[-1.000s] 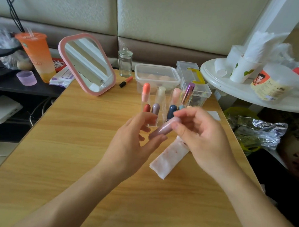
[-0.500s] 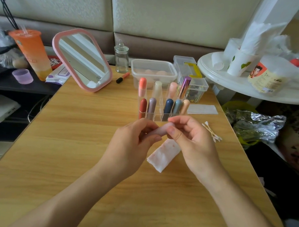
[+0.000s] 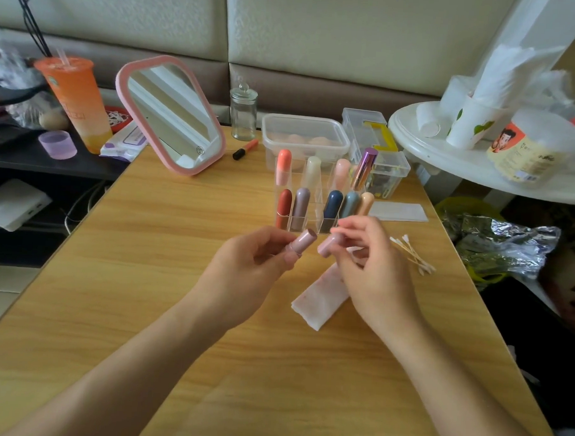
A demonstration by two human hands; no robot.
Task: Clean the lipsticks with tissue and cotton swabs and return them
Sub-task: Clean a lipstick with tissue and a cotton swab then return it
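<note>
Head view: above the wood-grain bench [image 3: 138, 277], the left hand [image 3: 244, 275] pinches a smooth, matte mauve lipstick tube [image 3: 303, 241]. Its long axis tilts up and to the right, flat end toward the right hand [image 3: 372, 271]. That hand's curled fingers grip a matching pinkish cylinder [image 3: 327, 245], aimed down-left at the tube; the two ends sit just apart. A folded, pink-stained tissue [image 3: 319, 298] lies under the right hand, with cotton swabs [image 3: 413, 253] beside it. Round-capped lipsticks stand upright in a clear rack [image 3: 314, 219].
</note>
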